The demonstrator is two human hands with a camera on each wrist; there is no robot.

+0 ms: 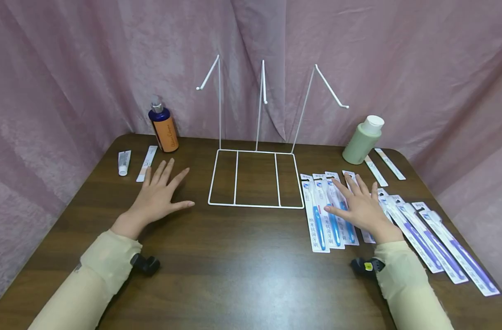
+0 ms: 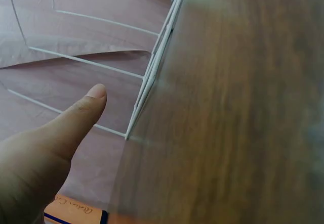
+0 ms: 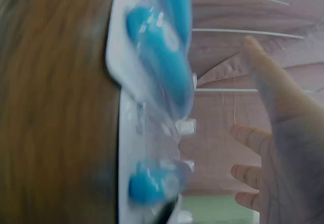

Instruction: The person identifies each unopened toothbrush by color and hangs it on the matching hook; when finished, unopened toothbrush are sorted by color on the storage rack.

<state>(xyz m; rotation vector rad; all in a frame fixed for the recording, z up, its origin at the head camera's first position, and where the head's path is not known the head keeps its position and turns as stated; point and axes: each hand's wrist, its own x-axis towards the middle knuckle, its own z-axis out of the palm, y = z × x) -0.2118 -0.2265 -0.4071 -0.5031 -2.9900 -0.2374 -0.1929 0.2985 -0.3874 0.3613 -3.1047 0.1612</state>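
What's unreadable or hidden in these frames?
- Head view: the print on the blue toothbrush packs and the orange bottle label is too small to read.
- Head view: the right hand covers part of the packs beneath it, so contact cannot be judged.
- Right wrist view: the packs are blurred, too close to the lens.
- Left wrist view: only the thumb of the left hand shows; the table is blurred.

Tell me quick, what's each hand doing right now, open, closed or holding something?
Left hand: open, flat on the table, holding nothing.
Right hand: open, fingers straight, resting over the packaged toothbrushes.
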